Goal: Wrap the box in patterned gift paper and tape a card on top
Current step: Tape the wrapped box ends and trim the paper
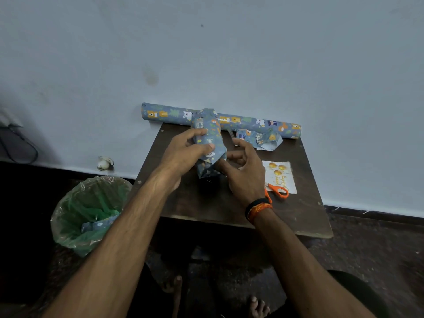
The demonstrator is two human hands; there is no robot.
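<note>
Item: blue animal-print paper-wrapped box (207,138), steadied in our left hand (183,154), thumb and fingers curled round; our right hand (244,171), fingers spread, tends the near-end fold.

Blue animal-print gift paper (207,134), orange scissors (278,191), green bin liner (91,203)

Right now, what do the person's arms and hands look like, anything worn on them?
Both forearms are bare, no sleeves showing. The right wrist carries a black band and orange threads wound beside it. The left hand and right hand wear no gloves; I see no rings.
</note>
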